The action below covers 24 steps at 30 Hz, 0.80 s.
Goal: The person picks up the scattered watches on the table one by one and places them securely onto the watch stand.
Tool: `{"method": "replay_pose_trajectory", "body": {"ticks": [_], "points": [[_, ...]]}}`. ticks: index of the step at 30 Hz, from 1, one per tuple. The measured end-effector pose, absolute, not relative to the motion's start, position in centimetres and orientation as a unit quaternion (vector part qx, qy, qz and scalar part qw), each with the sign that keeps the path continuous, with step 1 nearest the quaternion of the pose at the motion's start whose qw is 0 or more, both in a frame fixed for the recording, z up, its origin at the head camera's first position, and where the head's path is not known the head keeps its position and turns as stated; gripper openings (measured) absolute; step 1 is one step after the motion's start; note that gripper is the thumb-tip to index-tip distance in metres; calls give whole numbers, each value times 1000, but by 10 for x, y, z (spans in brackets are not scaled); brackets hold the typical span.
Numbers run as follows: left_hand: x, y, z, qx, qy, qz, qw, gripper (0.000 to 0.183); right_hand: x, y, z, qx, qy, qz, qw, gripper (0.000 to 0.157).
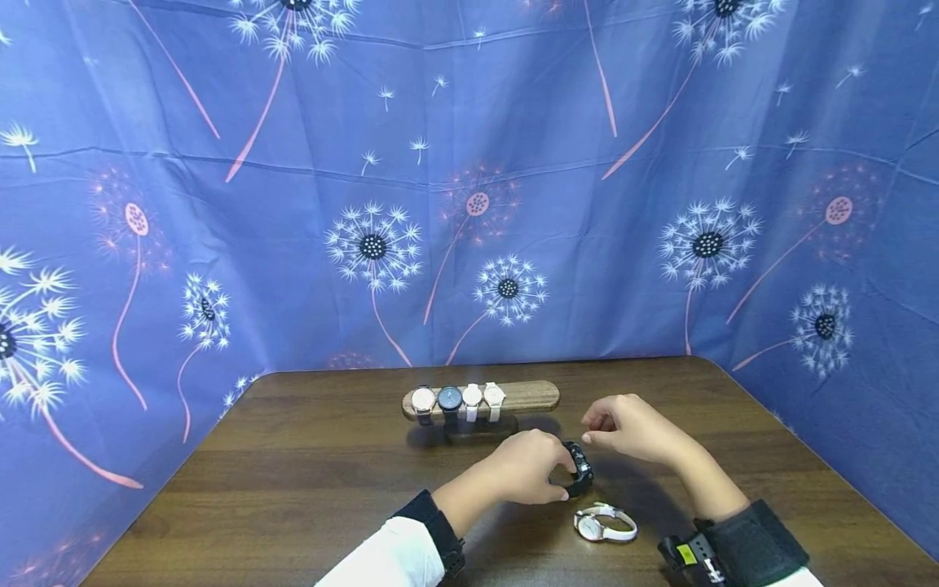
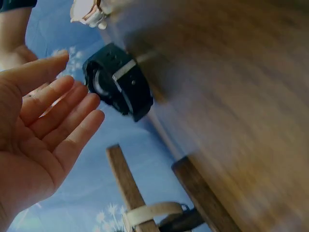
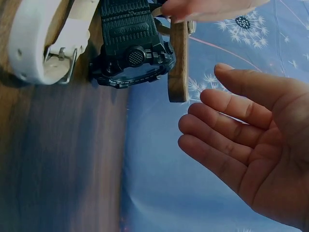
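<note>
A black watch [image 1: 579, 469] with a thick strap stands on its side on the table. My left hand [image 1: 524, 469] is right beside it, fingers extended and loosely bent; in the left wrist view the fingertips reach the edge of the black watch [image 2: 118, 82] without wrapping round it. Whether they touch it I cannot tell. My right hand [image 1: 631, 428] hovers to the right of the watch, relaxed and holding nothing; the right wrist view shows its palm [image 3: 270, 150] and loose fingers. Nearer the front lies a white-strapped watch [image 1: 605, 522], its strap buckled into a loop.
Behind the hands a wooden watch stand [image 1: 531, 395] carries several watches, two with dark straps at its left and two with white straps beside them. The brown table [image 1: 315, 465] ends at a blue dandelion-print cloth [image 1: 293, 269].
</note>
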<state>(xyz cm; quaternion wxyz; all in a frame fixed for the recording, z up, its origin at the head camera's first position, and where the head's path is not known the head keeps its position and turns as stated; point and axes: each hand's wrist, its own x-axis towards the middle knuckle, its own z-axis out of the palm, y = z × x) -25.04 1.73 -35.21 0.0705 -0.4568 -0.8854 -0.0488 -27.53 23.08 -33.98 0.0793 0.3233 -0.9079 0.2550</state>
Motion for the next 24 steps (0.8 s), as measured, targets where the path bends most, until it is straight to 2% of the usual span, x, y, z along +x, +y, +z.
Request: {"method": "replay_pose_trajectory", "body": {"ticks": [13,20,24], "points": [[-254,41,-359,-421,-903,45,75,25,-276,241,-339,326,-909,248,82,15],[-258,47,-367,-353,-930,28,95,22,-275,243,-340,325,-910,242,84,13],[-259,48,-369,-347,-933,22,94,18,-274,244,-340,321,-912,246,72,15]]}}
